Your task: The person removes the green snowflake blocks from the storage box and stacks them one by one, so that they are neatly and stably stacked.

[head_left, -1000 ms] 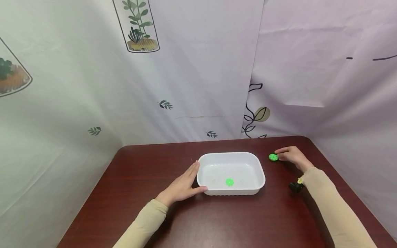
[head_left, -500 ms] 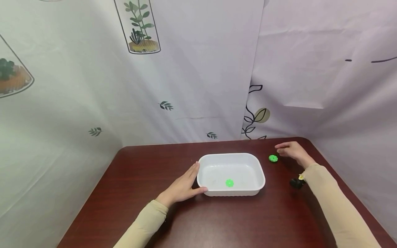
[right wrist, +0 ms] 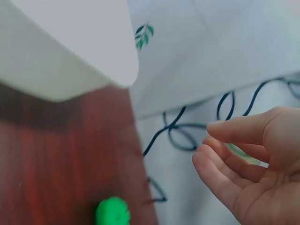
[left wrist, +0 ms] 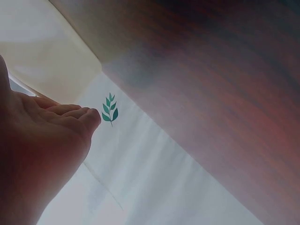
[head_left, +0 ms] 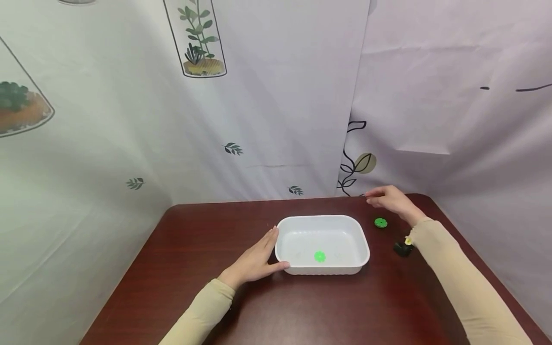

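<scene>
A white rectangular tray [head_left: 321,270] stands on the table in the head view, with a flat green flower-shaped piece [head_left: 319,256] inside near its front wall. My left hand [head_left: 255,258] rests against the tray's left end, fingers straight along the side and thumb at the front corner. To the right of the tray lies a second green flower-shaped disc [head_left: 381,223], thicker, with small holes. My right hand [head_left: 392,200] hovers beyond this disc near the table's back edge. Its fingers are loosely bent with nothing between them, as the right wrist view shows.
The dark red-brown table [head_left: 319,306] ends at a pale cloth wall [head_left: 276,120] printed with plants. A black item [head_left: 403,248] with a small yellow and white part sits at my right cuff.
My right hand has left the edge of the green disc, rising and shifting left toward the back. That disc stays on the table. My left hand keeps its place at the tray.
</scene>
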`<state>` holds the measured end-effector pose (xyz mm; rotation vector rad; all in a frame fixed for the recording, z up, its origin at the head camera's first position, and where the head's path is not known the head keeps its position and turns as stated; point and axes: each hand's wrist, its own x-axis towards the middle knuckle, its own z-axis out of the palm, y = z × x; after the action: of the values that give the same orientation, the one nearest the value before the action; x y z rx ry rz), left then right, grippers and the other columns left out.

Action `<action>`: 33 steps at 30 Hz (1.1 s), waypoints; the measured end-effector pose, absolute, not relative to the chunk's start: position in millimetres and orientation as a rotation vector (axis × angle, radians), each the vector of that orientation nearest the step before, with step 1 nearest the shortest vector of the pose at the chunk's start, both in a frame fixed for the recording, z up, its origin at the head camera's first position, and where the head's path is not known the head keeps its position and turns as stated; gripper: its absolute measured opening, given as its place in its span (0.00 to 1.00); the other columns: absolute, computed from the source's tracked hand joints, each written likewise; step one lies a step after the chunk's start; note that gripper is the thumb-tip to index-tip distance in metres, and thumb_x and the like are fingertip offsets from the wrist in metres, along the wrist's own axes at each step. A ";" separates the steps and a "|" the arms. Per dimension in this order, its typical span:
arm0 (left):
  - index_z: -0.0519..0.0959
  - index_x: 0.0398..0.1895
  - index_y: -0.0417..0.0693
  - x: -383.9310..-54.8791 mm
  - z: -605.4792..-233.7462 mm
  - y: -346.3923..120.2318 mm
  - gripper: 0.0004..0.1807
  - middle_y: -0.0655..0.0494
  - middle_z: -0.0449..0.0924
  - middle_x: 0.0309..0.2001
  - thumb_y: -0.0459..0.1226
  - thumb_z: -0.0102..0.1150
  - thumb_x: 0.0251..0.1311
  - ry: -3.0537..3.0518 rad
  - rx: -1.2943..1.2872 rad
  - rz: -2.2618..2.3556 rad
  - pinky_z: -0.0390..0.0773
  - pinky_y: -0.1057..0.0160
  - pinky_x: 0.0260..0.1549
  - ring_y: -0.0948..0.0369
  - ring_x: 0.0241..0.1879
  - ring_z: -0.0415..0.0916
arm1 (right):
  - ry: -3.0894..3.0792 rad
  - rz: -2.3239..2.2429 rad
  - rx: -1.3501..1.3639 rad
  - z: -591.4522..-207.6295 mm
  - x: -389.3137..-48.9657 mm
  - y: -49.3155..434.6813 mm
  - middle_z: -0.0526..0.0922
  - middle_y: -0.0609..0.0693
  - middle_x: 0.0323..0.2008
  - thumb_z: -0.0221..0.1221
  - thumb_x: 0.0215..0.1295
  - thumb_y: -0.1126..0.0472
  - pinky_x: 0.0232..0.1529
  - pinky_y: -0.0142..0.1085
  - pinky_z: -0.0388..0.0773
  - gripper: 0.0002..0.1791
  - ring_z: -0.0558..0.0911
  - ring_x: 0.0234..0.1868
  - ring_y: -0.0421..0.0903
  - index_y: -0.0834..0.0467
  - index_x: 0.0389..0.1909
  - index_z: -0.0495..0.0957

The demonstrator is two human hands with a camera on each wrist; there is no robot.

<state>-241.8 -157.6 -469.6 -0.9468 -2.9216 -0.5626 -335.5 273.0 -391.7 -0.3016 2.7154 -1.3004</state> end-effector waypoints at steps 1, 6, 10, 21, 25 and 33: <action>0.45 0.80 0.38 -241.9 -469.8 -157.5 0.58 0.41 0.46 0.80 0.67 0.54 0.64 -2.922 -0.947 -0.560 0.58 0.52 0.72 0.53 0.79 0.45 | 2.721 -1.294 -0.315 -388.1 -335.8 270.1 0.79 0.70 0.57 0.58 0.73 0.63 0.59 0.55 0.76 0.23 0.81 0.56 0.63 0.72 0.63 0.74; 0.45 0.80 0.38 -242.3 -470.3 -157.1 0.58 0.41 0.46 0.80 0.67 0.54 0.63 -2.924 -0.946 -0.558 0.57 0.52 0.72 0.53 0.79 0.45 | 2.761 -1.279 -0.438 -368.2 -334.8 252.9 0.80 0.68 0.56 0.59 0.72 0.64 0.57 0.55 0.77 0.21 0.82 0.53 0.61 0.69 0.61 0.76; 0.45 0.80 0.38 -242.8 -469.5 -157.1 0.58 0.42 0.45 0.80 0.67 0.54 0.63 -2.924 -0.945 -0.566 0.57 0.52 0.72 0.53 0.79 0.45 | 2.783 -1.229 -0.494 -356.7 -332.7 235.8 0.82 0.64 0.54 0.61 0.70 0.62 0.56 0.53 0.78 0.20 0.83 0.51 0.58 0.66 0.59 0.79; 0.45 0.81 0.39 -242.3 -470.1 -157.4 0.58 0.43 0.44 0.80 0.67 0.54 0.63 -2.936 -0.937 -0.571 0.58 0.53 0.72 0.53 0.79 0.45 | 2.784 -1.027 -0.739 -349.4 -321.5 191.3 0.84 0.59 0.53 0.64 0.68 0.60 0.53 0.52 0.79 0.18 0.82 0.53 0.56 0.62 0.56 0.83; 0.45 0.81 0.38 -242.2 -470.6 -157.7 0.58 0.41 0.46 0.80 0.67 0.54 0.63 -2.933 -0.938 -0.560 0.58 0.53 0.72 0.55 0.79 0.44 | 2.761 -0.969 -0.785 -351.9 -317.6 178.0 0.86 0.58 0.49 0.65 0.67 0.60 0.51 0.50 0.80 0.17 0.83 0.50 0.53 0.61 0.54 0.84; 0.45 0.80 0.38 -242.3 -470.1 -157.2 0.58 0.41 0.46 0.80 0.67 0.54 0.63 -2.929 -0.943 -0.567 0.58 0.53 0.72 0.55 0.79 0.45 | 2.713 -0.842 -0.888 -365.6 -313.8 158.2 0.87 0.53 0.41 0.66 0.64 0.64 0.45 0.42 0.82 0.15 0.84 0.43 0.47 0.63 0.50 0.85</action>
<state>-242.3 -157.2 -470.1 -0.9432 -2.9292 -0.5668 -313.8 158.2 -365.6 -0.8881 2.7134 -0.8415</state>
